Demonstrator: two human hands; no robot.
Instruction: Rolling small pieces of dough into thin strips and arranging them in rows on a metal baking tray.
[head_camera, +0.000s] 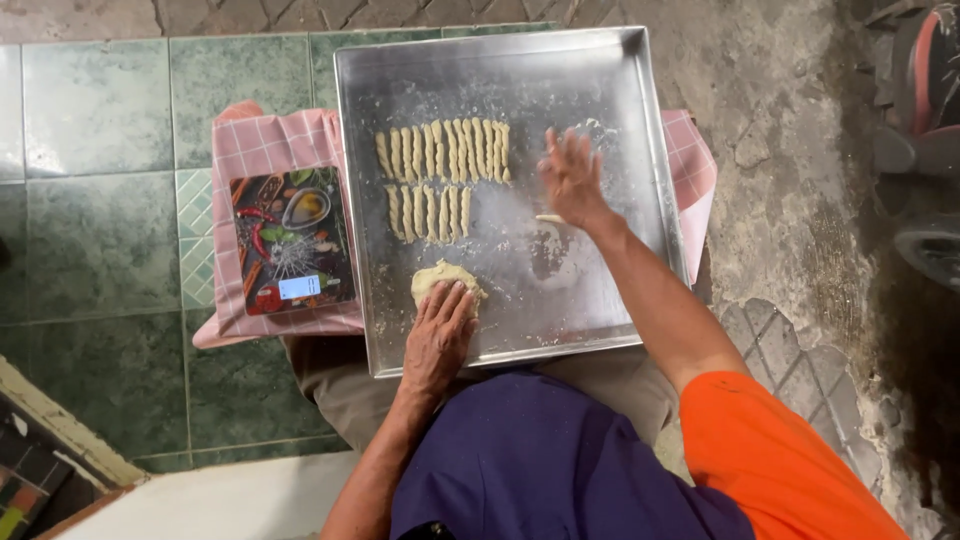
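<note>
- We saw a green tiled floor (95, 120) on the left and rough grey concrete (780, 130) on the right, with everything else set between them.
- We found a large square metal tray (600, 70), dusted with flour, resting across the person's lap on a pink checked cloth (265, 145).
- We noted the person's purple garment (540, 470) and an orange sleeve (770, 460) at the bottom of the view.
- We saw a flat kitchen scale (290, 240) with a colourful printed top lying on the cloth, just beside the tray's left edge.
- We counted two rows of twisted dough sticks (445, 150) in the upper left part of the tray, the lower row shorter.
- We saw the right hand (572, 180) open, fingers spread flat, pressing down on a thin dough piece (549, 218) whose end showed by the wrist, right of the rows.
- We saw the left hand (438, 335) lying palm down, fingers loosely curved over a lump of dough (440, 277) near the tray's front edge.
</note>
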